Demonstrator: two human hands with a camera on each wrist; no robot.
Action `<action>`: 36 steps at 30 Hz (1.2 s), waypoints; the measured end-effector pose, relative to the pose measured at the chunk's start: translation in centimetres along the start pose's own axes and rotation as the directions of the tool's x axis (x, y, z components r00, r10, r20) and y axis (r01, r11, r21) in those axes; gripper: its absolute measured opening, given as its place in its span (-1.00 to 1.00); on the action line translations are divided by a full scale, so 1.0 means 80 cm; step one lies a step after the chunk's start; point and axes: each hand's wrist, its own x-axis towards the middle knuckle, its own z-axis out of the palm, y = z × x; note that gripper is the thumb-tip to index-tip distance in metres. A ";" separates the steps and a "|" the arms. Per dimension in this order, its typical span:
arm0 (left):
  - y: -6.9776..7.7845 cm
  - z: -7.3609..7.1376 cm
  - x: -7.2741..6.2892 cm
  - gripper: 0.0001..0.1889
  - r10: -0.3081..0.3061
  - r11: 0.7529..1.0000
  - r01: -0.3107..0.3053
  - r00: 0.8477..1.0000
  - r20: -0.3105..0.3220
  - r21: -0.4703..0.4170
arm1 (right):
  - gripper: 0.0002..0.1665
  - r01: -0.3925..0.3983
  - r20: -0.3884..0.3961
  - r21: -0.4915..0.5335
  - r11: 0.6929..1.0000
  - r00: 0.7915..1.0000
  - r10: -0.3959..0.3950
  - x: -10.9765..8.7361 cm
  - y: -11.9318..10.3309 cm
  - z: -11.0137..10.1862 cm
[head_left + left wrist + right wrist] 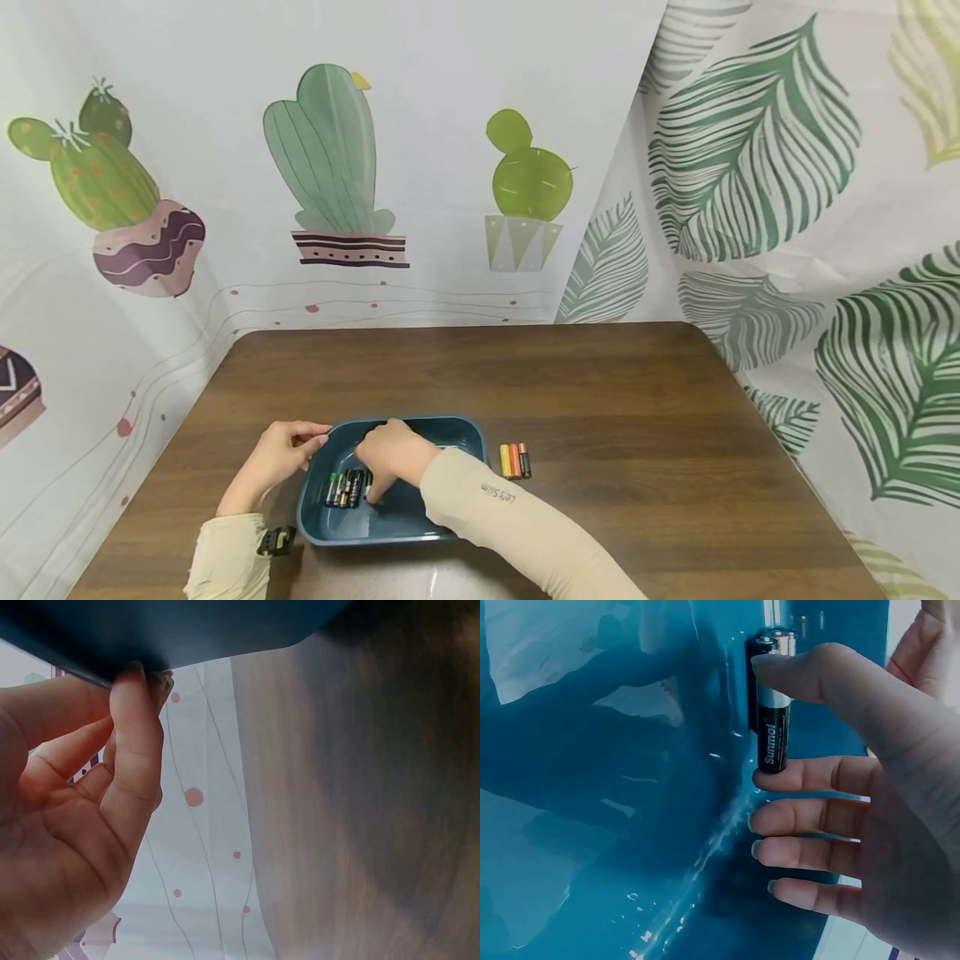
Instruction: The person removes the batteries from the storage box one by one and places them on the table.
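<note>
My left hand (pixel 272 457) pinches the upper left corner of a dark blue tray (pixel 375 542) between thumb and fingers; the left wrist view shows the fingertips on its rim. Reaching into the tray, my right hand (pixel 396 452) holds a black and silver battery (pixel 773 731) lettered "Sunmol". The thumb lies near its upper end and the index fingertip touches the lower end, while the other fingers are spread. Just left of that hand, several batteries (pixel 343 489) stand side by side in a row inside the tray.
On the brown wooden table (pixel 637 400), right of the tray, lie a yellow battery (pixel 506 461), an orange one (pixel 514 461) and a dark one (pixel 524 461) in a row. A cloth (pixel 442 167) printed with cacti and leaves hangs behind.
</note>
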 end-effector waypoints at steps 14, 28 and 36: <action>0.001 0.000 -0.002 -0.80 -0.010 1.000 0.010 1.000 -0.009 0.006 | -0.23 0.029 -0.063 0.062 0.998 0.998 -0.025 -0.031 0.028 -0.013; 0.002 0.001 -0.001 -0.80 -0.001 1.000 0.001 1.000 -0.012 0.003 | -0.28 0.007 -0.169 0.013 1.000 0.986 -0.004 -0.075 0.052 -0.029; 0.001 0.001 -0.001 -0.80 -0.018 1.000 0.018 1.000 -0.010 -0.014 | -0.34 0.004 -0.261 0.021 1.000 0.965 0.002 -0.100 0.072 -0.027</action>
